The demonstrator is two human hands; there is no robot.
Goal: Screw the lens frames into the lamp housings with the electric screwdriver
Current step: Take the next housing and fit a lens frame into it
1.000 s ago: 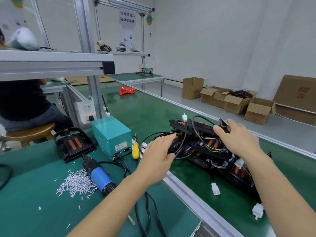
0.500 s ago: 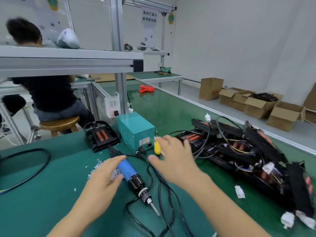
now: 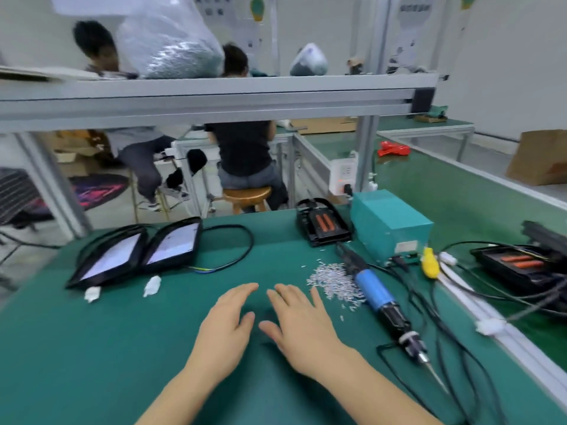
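Head view: empty hands (image 3: 267, 320) beside screwdriver (image 3: 376, 291)

Two people (image 3: 245, 148) sit on stools beyond the green bench (image 3: 92, 348), backs turned. A clear bag (image 3: 171, 41), perhaps of small parts, rests on the overhead shelf (image 3: 214, 93). A teal box (image 3: 389, 225) stands by a white socket (image 3: 343, 174), a yellow plug (image 3: 429, 265) and a red object (image 3: 394, 148) farther right.

I see the blue-handled electric screwdriver (image 3: 379, 297) lying flat by the loose screws (image 3: 333, 280), and two glass-fronted lamp housings (image 3: 136, 254) side by side far left.
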